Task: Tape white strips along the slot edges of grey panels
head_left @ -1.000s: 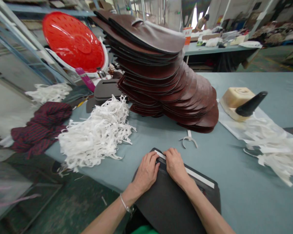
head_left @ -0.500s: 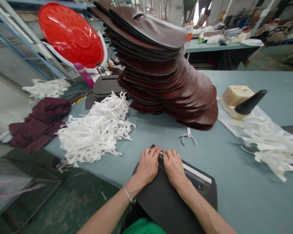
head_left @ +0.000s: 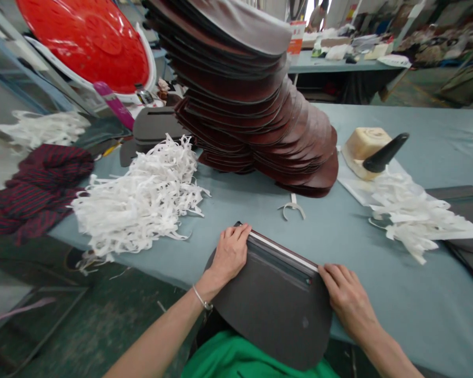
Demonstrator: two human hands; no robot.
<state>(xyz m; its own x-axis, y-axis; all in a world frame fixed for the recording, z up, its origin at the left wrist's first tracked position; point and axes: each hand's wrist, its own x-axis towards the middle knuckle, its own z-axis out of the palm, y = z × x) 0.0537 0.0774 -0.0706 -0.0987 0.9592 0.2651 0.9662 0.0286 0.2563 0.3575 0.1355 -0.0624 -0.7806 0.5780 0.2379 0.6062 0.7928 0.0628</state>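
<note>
A dark brown leather panel point(head_left: 274, 302) with a white tape strip and a zip line along its top edge lies at the table's near edge, hanging over my lap. My left hand point(head_left: 230, 252) rests on the panel's top left corner, fingers curled and pressing on the strip's end. My right hand point(head_left: 347, 296) lies on the top right corner, fingers bent and pressing the edge down. Neither hand lifts anything.
A tall leaning stack of brown leather panels point(head_left: 256, 100) stands behind. White paper strips are heaped at the left point(head_left: 142, 197) and right point(head_left: 413, 215). A cream block with a black cone point(head_left: 372, 147), a red basin point(head_left: 86, 39) and a dark red cloth point(head_left: 31, 186) lie around.
My right hand slid from beside the left hand along the strip to the panel's right corner. The left hand stayed at the left corner. The view tilted down slightly.
</note>
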